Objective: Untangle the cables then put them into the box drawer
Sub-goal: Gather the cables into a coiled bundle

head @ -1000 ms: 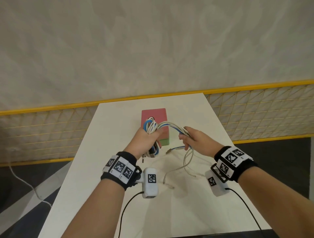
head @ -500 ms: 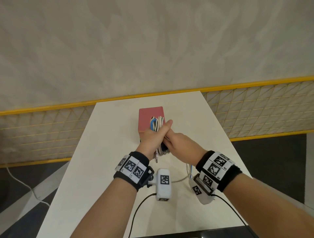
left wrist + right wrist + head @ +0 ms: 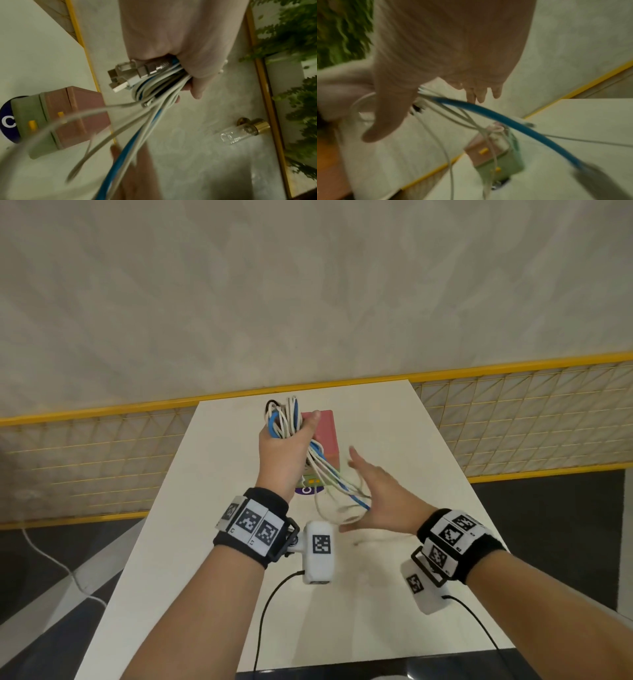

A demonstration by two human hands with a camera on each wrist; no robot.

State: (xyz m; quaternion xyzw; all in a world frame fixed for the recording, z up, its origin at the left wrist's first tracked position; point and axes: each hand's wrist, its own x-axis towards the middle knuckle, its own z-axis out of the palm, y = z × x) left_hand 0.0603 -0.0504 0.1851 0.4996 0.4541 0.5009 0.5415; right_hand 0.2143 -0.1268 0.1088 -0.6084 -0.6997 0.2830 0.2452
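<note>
My left hand (image 3: 286,446) is raised above the table and grips a bundle of white and blue cables (image 3: 284,419), looped above the fist. In the left wrist view the cable bundle (image 3: 159,83) shows USB plugs sticking out of the fist. Loose ends (image 3: 342,487) trail down to the right. My right hand (image 3: 380,498) is spread flat with straight fingers beside those trailing ends and holds nothing. Behind the left hand stands the pink and green box (image 3: 325,433), also in the wrist views (image 3: 68,116) (image 3: 494,155); its drawers look closed.
The white table (image 3: 212,508) is narrow, with a yellow-framed mesh fence (image 3: 102,460) behind and on both sides. A dark round sticker (image 3: 308,490) lies in front of the box. Black wires (image 3: 270,607) run from the wrist cameras off the near edge.
The hands were together at the bundle half a second ago. Now my left hand has lifted the cables up and away, and my right hand has let go and opened to the right.
</note>
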